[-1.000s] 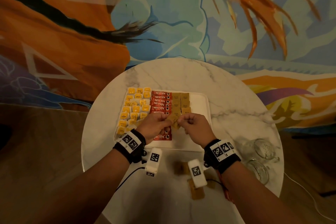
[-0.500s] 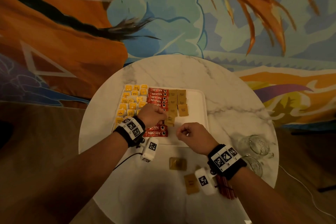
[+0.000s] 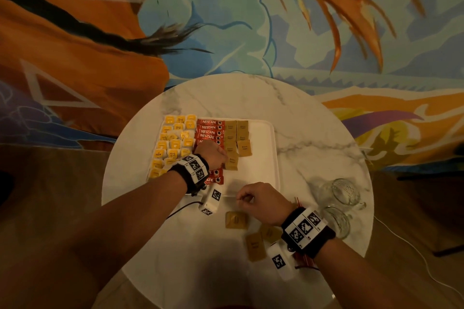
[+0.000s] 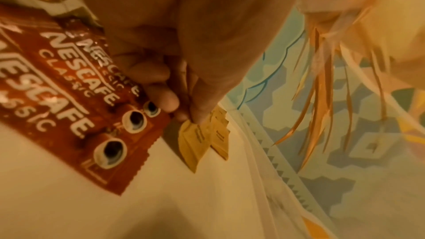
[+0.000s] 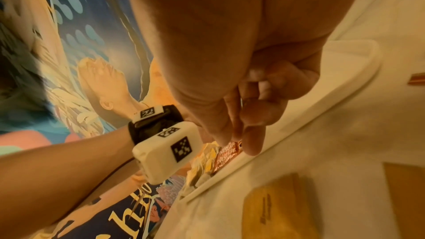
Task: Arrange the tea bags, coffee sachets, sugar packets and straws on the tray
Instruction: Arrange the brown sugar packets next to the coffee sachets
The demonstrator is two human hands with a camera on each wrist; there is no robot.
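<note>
**Sugar column going down, left hand placing**

Step in hand, by my read: laying brown sugar pkts on the tray (image 3: 272, 148), next to the coffee sachets (image 3: 209, 129). Left hand (image 3: 211, 154) has thumb + fingertips (image 4: 198, 115) curled onto the top edge of a sugar packet (image 3: 232, 163); the pkt lies flat on the tray just below those tips, at the bottom of the sugar column. Whether it's pinched or only pressed down, can't say for sure; looks like a pinch. Coffee sachets sit right beside the fingers on the inner side, tea bags (image 3: 173, 144) further out past them.

Right hand (image 3: 261, 202) hangs above the tray's near rim, fingers (image 5: 250, 143) curled in, thumb near index; nothing clearly between them, though the head view shows a faint sliver at the tips that I can't ID.

Next move calls for: let go of the pkt squared to the column, then reach for a loose sugar pkt (image 3: 235, 220) just under the right fingertips.

Hard to see: straws (image 3: 305, 259) mostly hidden under the right wrist; lower sachets covered by the left wrist; wrist views blurry.
</note>
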